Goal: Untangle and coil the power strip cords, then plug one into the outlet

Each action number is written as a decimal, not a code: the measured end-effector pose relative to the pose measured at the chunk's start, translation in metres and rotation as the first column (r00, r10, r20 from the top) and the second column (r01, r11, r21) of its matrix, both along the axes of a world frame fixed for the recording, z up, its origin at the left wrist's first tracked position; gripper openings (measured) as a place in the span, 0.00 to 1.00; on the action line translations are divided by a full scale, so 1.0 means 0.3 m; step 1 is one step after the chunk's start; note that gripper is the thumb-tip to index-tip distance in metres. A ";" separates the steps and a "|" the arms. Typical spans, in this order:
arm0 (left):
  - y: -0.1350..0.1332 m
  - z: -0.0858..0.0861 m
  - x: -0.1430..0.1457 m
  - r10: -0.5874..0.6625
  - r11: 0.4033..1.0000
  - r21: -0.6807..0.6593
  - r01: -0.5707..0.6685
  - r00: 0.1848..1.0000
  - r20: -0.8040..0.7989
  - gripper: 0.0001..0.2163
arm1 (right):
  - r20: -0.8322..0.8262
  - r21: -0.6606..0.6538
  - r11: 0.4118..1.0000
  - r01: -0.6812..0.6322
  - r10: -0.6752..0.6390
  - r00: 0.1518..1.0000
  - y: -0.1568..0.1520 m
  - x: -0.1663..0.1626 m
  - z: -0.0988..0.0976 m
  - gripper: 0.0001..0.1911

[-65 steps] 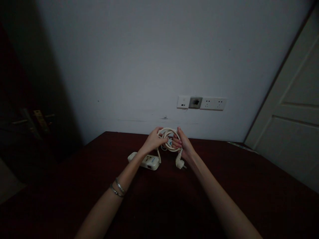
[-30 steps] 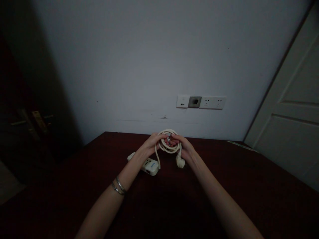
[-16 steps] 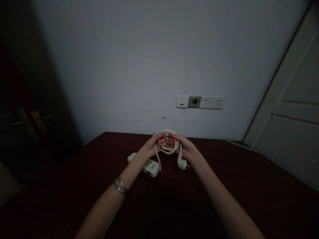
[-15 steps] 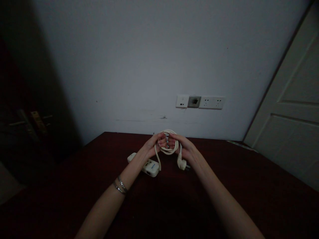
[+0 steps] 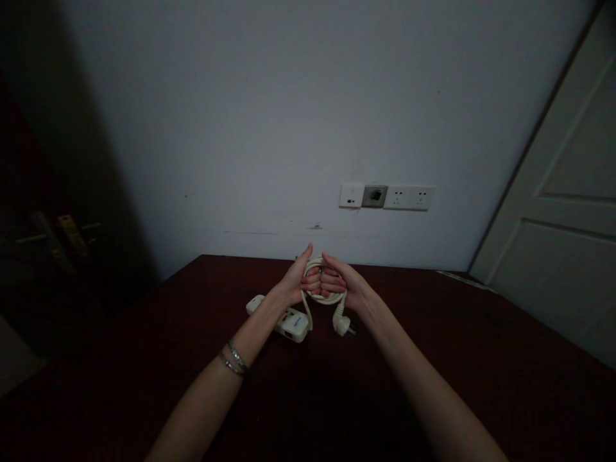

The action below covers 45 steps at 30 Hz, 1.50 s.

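Cord coil [image 5: 327, 299]: pale cable wound in a rough ring, facing the wearer, between the two hands and near the far edge of the dark red table [image 5: 298, 398]. Being round, it has no clear long axis. Whether it touches the tabletop cannot be told.
Left hand [image 5: 294, 279]: closed round the ring's left side, fingers curled inward across its middle, thumb pointing up and free of the cable.
Right hand [image 5: 351, 282]: closed round the ring's right side, fingers curled in to meet the left hand's, thumb angled over the top. Neither hand is clearly nearer; the coil sits evenly between them.
Plug [image 5: 341, 323]: hangs just below the right hand on a short tail, prongs pointing right.
Power strip [image 5: 294, 324]: on the table, nearer the left hand and partly hidden by that forearm; its long axis slants from far left to near right.
Lead [image 5: 307, 309]: drops from the coil's left side to the strip's right end.
Wall sockets [image 5: 409, 198]: beyond the table, above and right of the hands, well apart from the plug.
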<state>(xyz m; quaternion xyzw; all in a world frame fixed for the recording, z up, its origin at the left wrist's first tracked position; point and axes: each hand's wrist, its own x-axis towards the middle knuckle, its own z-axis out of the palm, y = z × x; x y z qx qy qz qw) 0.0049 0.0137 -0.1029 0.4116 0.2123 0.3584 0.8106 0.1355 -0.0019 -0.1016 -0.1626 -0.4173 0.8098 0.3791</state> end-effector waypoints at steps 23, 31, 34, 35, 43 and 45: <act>0.031 -0.001 -0.008 0.283 0.959 0.010 -0.283 0.959 0.012 0.21 | 0.236 0.473 0.856 0.207 -0.350 0.907 0.024 0.035 -0.015 0.19; 0.025 0.000 -0.005 0.244 0.969 -0.008 -0.245 0.962 0.119 0.21 | 0.100 0.433 0.803 0.410 -0.495 0.863 0.030 -0.002 -0.020 0.18; 0.024 -0.009 -0.001 0.235 0.972 -0.039 -0.232 0.956 0.174 0.21 | 0.050 0.314 0.812 0.492 -0.532 0.845 0.030 -0.027 -0.024 0.19; 0.025 -0.013 0.000 0.226 0.974 -0.048 -0.221 0.955 0.190 0.21 | 0.024 0.270 0.817 0.510 -0.535 0.844 0.031 -0.036 -0.027 0.18; 0.029 -0.078 0.028 0.340 0.940 -0.113 -0.321 0.908 0.245 0.20 | -0.050 0.083 0.798 0.597 -0.595 0.802 0.022 -0.093 -0.059 0.16; 0.021 -0.087 0.037 0.358 0.934 -0.097 -0.345 0.909 0.213 0.20 | -0.005 0.024 0.796 0.605 -0.605 0.796 0.014 -0.090 -0.058 0.15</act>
